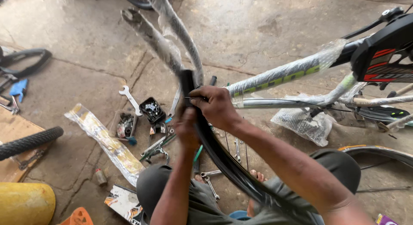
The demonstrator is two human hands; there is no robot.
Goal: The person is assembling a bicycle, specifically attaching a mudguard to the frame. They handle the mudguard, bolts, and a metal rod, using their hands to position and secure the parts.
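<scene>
Rubber, black and limp: tyre [223, 158] arcing from lap up to fork [172, 40], just below wrapped blades. Right hand [215, 105] clenched over upper end, fingers curled round edge; left hand [186, 128] just beneath, gripping same band, partly hidden behind it. Probably light, floppy along length, stiffer at bead; likely grippy rather than slick. Best held at edge near fork, both hands close together. Wrenches [131, 99] on floor [258, 31], left of tyre.
</scene>
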